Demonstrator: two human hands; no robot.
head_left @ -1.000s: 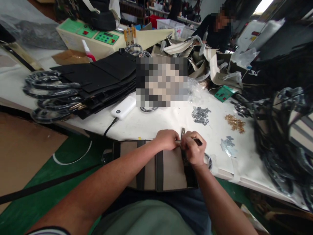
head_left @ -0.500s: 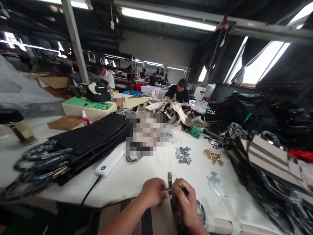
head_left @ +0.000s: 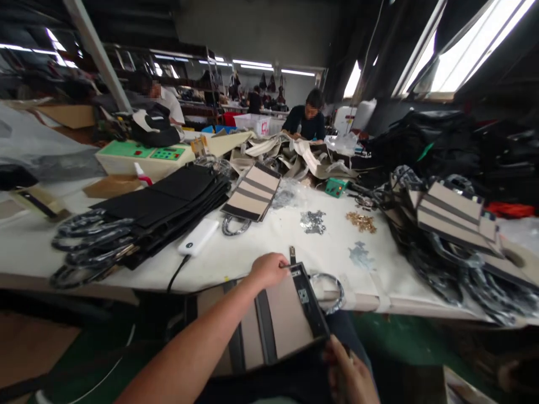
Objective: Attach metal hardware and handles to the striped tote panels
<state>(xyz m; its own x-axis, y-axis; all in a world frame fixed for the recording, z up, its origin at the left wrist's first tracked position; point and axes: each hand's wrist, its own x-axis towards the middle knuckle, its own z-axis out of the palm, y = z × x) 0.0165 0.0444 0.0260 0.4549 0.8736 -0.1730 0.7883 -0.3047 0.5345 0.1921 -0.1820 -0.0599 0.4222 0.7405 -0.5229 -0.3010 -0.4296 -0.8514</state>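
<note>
Beige, black-striped bag panel [head_left: 286, 320] is pinched at its far edge by the left hand [head_left: 268, 270]. The right hand [head_left: 352, 373] meets its near corner, grip unclear.

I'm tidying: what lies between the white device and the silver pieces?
Head view: a wrapped handle loop near the white device, then tabletop up to the silver pieces.

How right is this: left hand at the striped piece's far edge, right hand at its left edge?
Not its left edge: the head view shows the right hand at the near-right corner of the striped piece. The left hand is at the far edge.
</note>
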